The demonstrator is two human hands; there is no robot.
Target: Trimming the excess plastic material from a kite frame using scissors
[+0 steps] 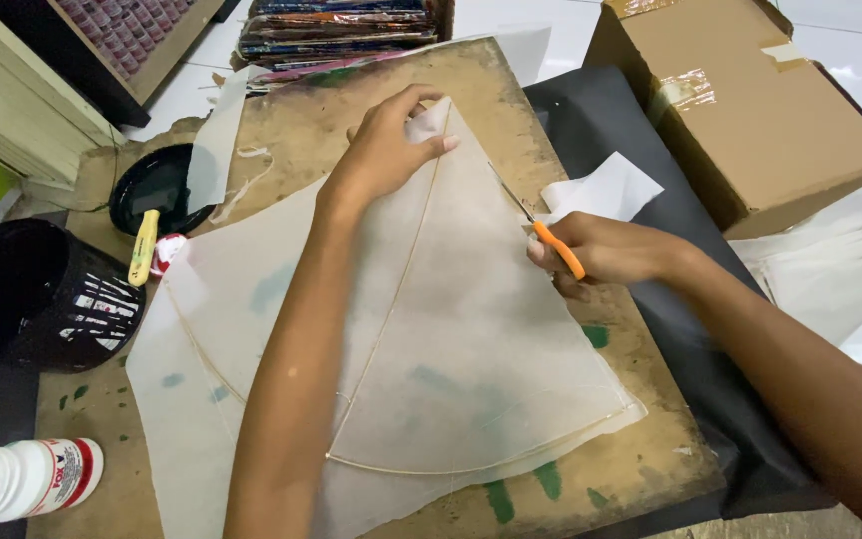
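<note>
Centrally, in the head view, you are working on a sheet of thin translucent paper [451, 329] lying flat on the stained wooden board [511, 100], with a slender bent stick frame [391, 319] showing through it as a spine and a curved bow. Your left hand [386, 150] is pressing down on the upper tip of the paper, fingers curled together and flat on the sheet, pinning it to the board. Your right hand [606, 250] is sitting at the right edge of the paper, closed around orange-handled scissors [551, 240] whose thin blades are pointing up along that edge toward the tip.

Judging by its look, the paper is handling as very light, limp and easily torn, so the safest hold seems to be a flat palm near the stick, where the frame is lending stiffness; the stick itself appears thin and likely to snap if it is bent hard.

Left of the paper, a black dish [157, 185] is resting at the board's edge with a yellow-handled tool [143, 247] across its rim, and a black basket [37, 299] is standing beyond that. Below and left of the paper, a white bottle with a red label [27, 479] is lying on its side. Right of the paper, a loose white scrap [606, 190] is lying on a black sheet [601, 120], and a brown cardboard box [750, 110] is standing farther right. Above the paper's tip, a stack of colourful printed sheets [341, 30] is lying.
</note>
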